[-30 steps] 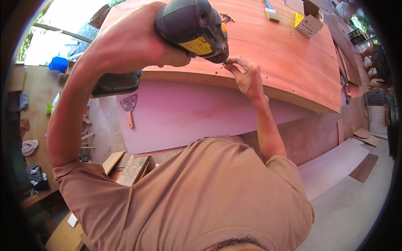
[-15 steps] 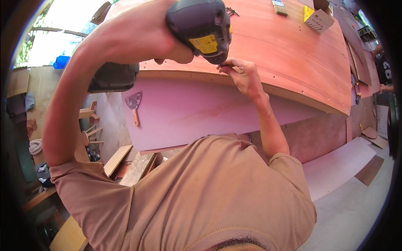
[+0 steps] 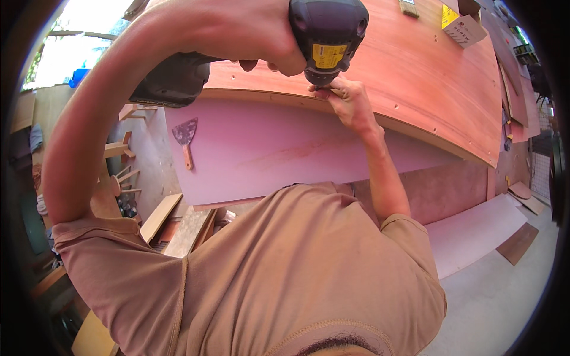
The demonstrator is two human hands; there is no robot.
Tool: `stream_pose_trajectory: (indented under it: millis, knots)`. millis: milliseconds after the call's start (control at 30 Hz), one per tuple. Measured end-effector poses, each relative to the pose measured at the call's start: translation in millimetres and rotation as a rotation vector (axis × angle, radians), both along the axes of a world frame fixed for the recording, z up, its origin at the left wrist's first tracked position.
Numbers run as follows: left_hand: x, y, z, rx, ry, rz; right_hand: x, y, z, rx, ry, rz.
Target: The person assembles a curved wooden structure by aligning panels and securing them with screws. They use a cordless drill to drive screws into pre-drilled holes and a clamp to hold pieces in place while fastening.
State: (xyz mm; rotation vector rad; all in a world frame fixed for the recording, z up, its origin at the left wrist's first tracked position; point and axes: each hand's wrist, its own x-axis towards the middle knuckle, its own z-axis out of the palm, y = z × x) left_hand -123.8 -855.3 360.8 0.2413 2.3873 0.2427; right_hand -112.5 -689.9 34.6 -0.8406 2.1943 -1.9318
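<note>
My left hand (image 3: 252, 35) is wrapped round the grip of a dark cordless drill (image 3: 328, 26) with a yellow label. Its battery base (image 3: 173, 80) shows beyond my left forearm. The drill's nose points down at the near edge of a reddish wooden panel (image 3: 409, 77). Just under the nose, my right hand (image 3: 352, 107) has its thumb and fingers pinched together at the panel's edge. Whatever lies between those fingertips is too small and too covered to make out. Several small screw holes or heads run along the panel's near edge.
Below the panel lies a pinkish board (image 3: 267, 148) with a putty knife (image 3: 185, 142) on it. A screw box (image 3: 462, 28) and a paintbrush (image 3: 408, 8) rest on the panel's far side. Offcuts (image 3: 184, 228) and a stool (image 3: 123, 183) stand to the left; boards lie right.
The drill has swung to the right and its body is now more directly above its nose. My right hand has shifted slightly right, with fingertips still pinched. The view has shifted a little.
</note>
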Motion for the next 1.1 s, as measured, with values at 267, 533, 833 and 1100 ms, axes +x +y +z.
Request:
stream_pose_trajectory:
  millis: [267,533,833,1100]
  knots:
    - [-2,-11,-8,0.028,0.045,-0.036,22,24,13,0.61,0.331,-0.209]
    - [-7,-27,-19,0.093,0.093,-0.074,48,19,-27,0.82,0.571,-0.506]
    - [-6,-43,-32,0.109,0.131,-0.109,48,15,-36,0.713,0.575,-0.583]
    - [-2,-55,-32,0.105,0.165,-0.116,49,10,-37,0.721,0.594,-0.631]
